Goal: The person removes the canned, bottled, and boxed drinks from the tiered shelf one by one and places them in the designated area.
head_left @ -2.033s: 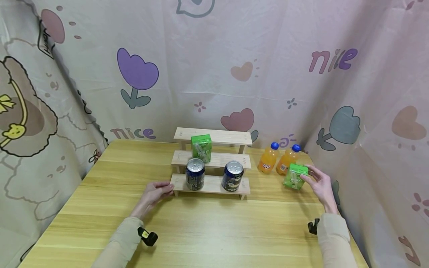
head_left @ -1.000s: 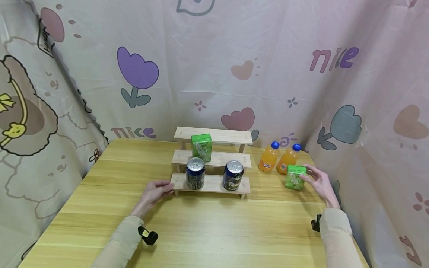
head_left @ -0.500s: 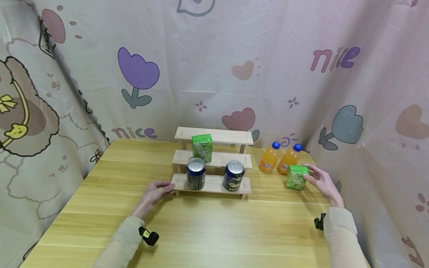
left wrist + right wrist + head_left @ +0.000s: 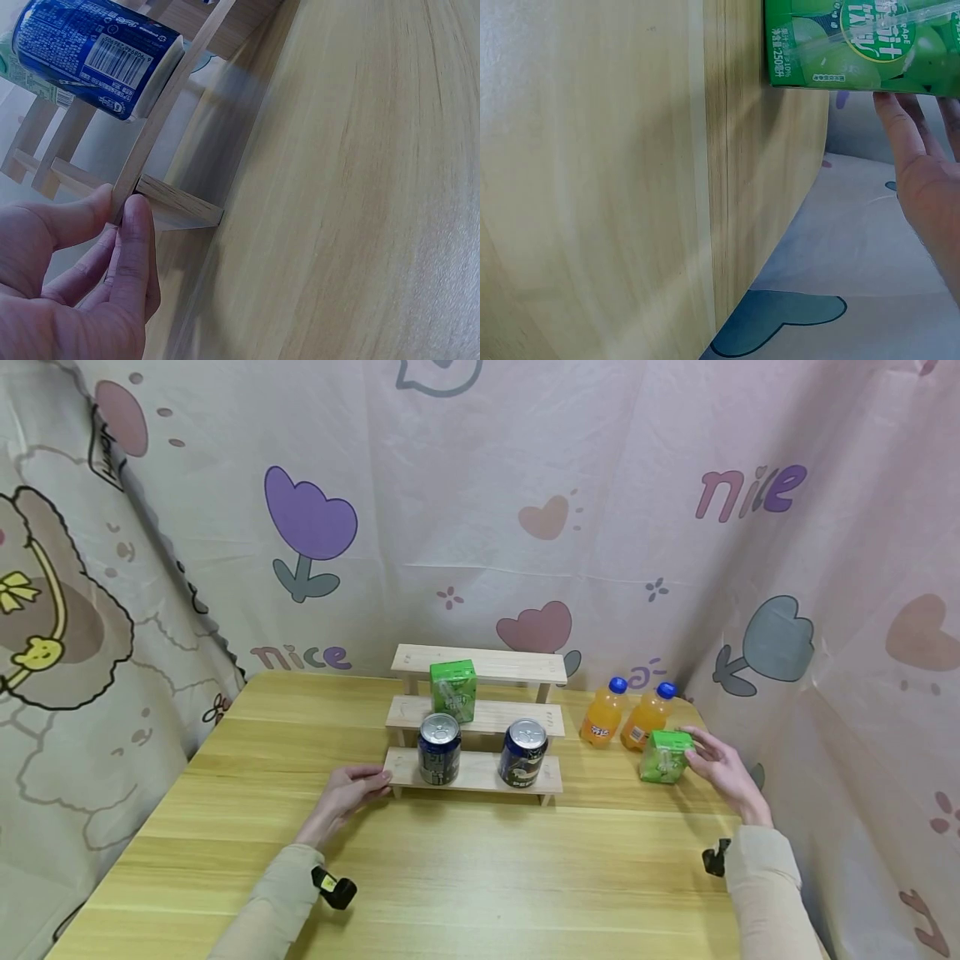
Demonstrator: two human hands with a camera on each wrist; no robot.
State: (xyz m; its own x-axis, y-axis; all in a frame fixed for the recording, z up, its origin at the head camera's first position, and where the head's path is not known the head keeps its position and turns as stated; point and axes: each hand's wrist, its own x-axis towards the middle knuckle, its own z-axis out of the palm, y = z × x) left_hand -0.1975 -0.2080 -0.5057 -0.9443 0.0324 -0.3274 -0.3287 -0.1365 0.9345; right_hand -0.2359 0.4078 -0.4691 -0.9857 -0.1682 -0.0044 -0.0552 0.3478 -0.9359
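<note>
My left hand pinches the left end of the lowest board of a three-tier wooden display stand; the left wrist view shows thumb and forefinger on either side of that board. Over at the right, my right hand has its fingertips against the right side of a green juice carton, which stands upright on the table. In the right wrist view the fingers reach the carton's side fairly straight, their tips partly hidden.
Two dark blue soda cans stand on the lowest tier. A second green carton is on the middle tier. Two orange soda bottles with blue caps stand behind the right-hand carton. A patterned curtain hangs behind the wooden table.
The right-hand carton has gone from tilted to upright, shifted slightly right and turned a little. My right thumb has drawn back from its front to its side. The left hand stays put.
</note>
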